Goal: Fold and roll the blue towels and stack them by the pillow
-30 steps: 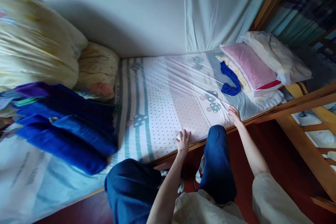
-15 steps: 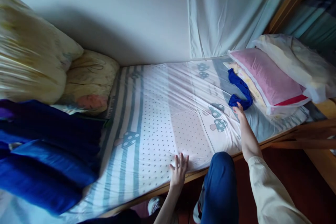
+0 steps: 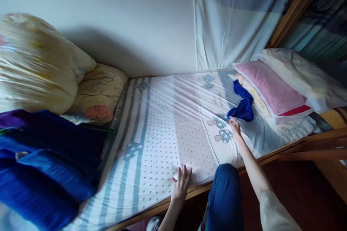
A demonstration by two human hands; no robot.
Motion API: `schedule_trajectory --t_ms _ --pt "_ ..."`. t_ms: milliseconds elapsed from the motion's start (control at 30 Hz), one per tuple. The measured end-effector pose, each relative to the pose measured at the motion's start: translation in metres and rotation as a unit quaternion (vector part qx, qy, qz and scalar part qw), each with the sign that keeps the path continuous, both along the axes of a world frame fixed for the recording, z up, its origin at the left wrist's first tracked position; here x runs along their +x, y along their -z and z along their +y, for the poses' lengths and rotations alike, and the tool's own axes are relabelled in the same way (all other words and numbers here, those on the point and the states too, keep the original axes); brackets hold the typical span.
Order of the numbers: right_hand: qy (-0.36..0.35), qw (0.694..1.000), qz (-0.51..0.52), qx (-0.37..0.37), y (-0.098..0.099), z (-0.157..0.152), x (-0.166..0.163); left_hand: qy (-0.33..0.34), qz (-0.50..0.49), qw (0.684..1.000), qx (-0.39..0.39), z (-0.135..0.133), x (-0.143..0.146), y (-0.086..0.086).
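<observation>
My left hand (image 3: 181, 184) lies flat, fingers spread, on the patterned bed sheet (image 3: 168, 122) near the bed's front edge. My right hand (image 3: 234, 125) reaches farther over the mattress and pinches the near end of a small blue cloth (image 3: 243, 105), which trails up toward the pillows. My knee in blue trousers (image 3: 225, 195) presses against the bed's wooden side rail (image 3: 271, 156).
A pink pillow (image 3: 271, 88) and a pale bundle (image 3: 303, 75) are stacked at the right end. Yellow pillows (image 3: 38, 68) and a folded blue blanket (image 3: 46, 166) lie at the left. A wall and a hanging pale sheet (image 3: 230, 18) stand behind the bed.
My right hand went from the sheet's edge out to the blue cloth, took hold of it and drew its end toward me. My left hand stayed on the sheet.
</observation>
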State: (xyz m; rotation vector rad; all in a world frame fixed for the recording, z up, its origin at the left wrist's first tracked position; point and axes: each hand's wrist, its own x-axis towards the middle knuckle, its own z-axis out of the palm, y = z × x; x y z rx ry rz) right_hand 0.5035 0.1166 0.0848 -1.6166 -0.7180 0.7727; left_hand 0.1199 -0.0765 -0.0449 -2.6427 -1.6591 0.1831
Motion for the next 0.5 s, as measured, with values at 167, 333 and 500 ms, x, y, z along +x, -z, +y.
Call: schedule_trajectory --t_ms 167,333,500 --pt "-0.072 0.997 -0.014 0.016 -0.017 -0.090 -0.091 0.004 0.007 0.998 -0.056 0.017 0.006 -0.019" --pt "-0.152 0.987 -0.024 0.046 -0.064 -0.155 -0.146 -0.006 -0.020 0.967 -0.253 0.040 0.011 -0.083" --pt "-0.317 0.948 -0.020 0.029 -0.109 -0.213 -0.172 -0.034 -0.216 0.944 -0.248 0.033 -0.005 -0.148"
